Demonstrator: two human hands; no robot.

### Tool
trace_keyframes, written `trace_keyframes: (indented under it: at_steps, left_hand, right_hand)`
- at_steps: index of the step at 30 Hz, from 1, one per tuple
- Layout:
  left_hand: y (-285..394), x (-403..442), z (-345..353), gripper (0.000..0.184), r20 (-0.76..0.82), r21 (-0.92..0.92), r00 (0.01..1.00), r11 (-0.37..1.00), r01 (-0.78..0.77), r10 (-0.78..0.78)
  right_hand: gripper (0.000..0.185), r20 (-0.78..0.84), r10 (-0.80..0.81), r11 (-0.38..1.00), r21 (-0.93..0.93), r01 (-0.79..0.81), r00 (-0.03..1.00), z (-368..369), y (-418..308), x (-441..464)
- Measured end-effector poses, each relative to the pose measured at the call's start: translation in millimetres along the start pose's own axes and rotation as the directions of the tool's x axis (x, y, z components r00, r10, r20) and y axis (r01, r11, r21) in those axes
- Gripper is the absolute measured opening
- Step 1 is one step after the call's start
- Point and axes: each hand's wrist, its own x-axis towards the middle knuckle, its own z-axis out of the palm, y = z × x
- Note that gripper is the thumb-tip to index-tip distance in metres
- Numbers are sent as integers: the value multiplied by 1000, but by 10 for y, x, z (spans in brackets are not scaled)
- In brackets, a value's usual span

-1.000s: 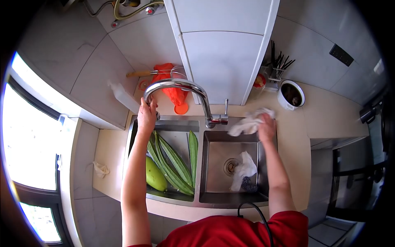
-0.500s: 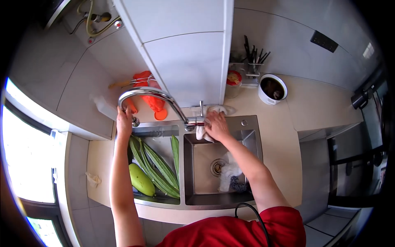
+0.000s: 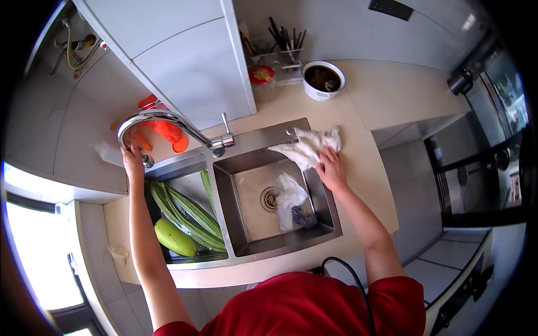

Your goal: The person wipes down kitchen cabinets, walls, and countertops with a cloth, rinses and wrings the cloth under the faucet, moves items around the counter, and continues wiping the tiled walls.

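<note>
My left hand [image 3: 133, 162] is closed round the spout end of the chrome faucet [image 3: 168, 116], above the left basin. On the right, my right hand [image 3: 333, 168] presses on a white cloth [image 3: 311, 147] with fingers fairly straight. The cloth lies over the sink's back right corner and the counter. Long green ridged gourds [image 3: 193, 213] and a smooth pale green gourd [image 3: 175, 238] lie in the left basin. In the right basin a thin white bag [image 3: 290, 196] and a dark scrubber [image 3: 304, 218] are beside the drain [image 3: 270, 199].
A white pot [image 3: 323, 80] with dark contents stands on the back counter [image 3: 386, 92]. Left of it are a knife rack [image 3: 289, 53] and a red-lidded jar [image 3: 262, 84]. An orange-red bag [image 3: 165, 130] lies behind the faucet. A wall pillar [image 3: 185, 61] rises behind the sink.
My right hand has moved with the cloth from the faucet base to the sink's back right corner. The view has turned and shifted right. My left hand remains at the spout.
</note>
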Motion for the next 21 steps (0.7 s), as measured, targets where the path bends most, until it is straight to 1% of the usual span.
trace_keyframes:
  at_steps: [2,3,5,8,10,11,13,14,15,17,18,20,21]
  left_hand:
    - [46,-36,-5,38,-48,76,998,996,45,-42]
    - [-47,-16,13,39,-50,100,998,994,54,-49]
    - [-101,-39,37,40,-71,118,997,992,34,-25]
    - [-77,-43,23,43,-53,120,998,992,25,-19]
    - [-54,-89,-1,43,-37,108,999,994,14,-10]
    - [-64,-101,-16,42,-25,106,1000,994,-3,6]
    - [-49,-139,-64,42,-31,99,999,995,-19,22]
    - [-23,-181,-82,41,-16,98,1000,995,-7,9]
    - [-1,-193,-106,39,-3,98,1000,995,4,-4]
    - [-66,-190,-100,37,-15,75,1000,997,4,-3]
    - [-80,-193,-98,36,-18,90,1000,996,-7,9]
    - [-92,-199,-75,35,-34,114,999,993,-9,13]
    - [-104,-174,-69,34,-44,109,999,994,-8,13]
  right_hand:
    - [35,-1,27,1000,16,-27,1000,-188,-111,-489]
    - [34,-2,45,998,34,-45,999,-302,-179,-737]
    - [33,8,93,995,46,-93,996,-522,-325,-1219]
    - [32,7,148,989,28,-148,989,-822,-548,-1942]
    - [31,45,279,960,-19,-279,959,-943,-636,-2344]
    - [31,33,285,958,-27,-284,958,-970,-656,-2494]
    - [29,-84,479,876,-24,-482,874,-955,-602,-2659]
    - [42,-35,581,814,-6,-581,813,-903,-507,-2659]
    - [42,-44,570,821,0,-571,820,-857,-436,-2523]
    - [62,-137,710,658,-222,-720,691,-810,-326,-2081]
    - [75,-101,710,676,-182,-714,697,-703,-69,-1883]
    - [72,-106,646,725,-225,-651,756,-453,429,-1321]
    - [70,-75,626,751,-209,-626,776,-342,656,-970]
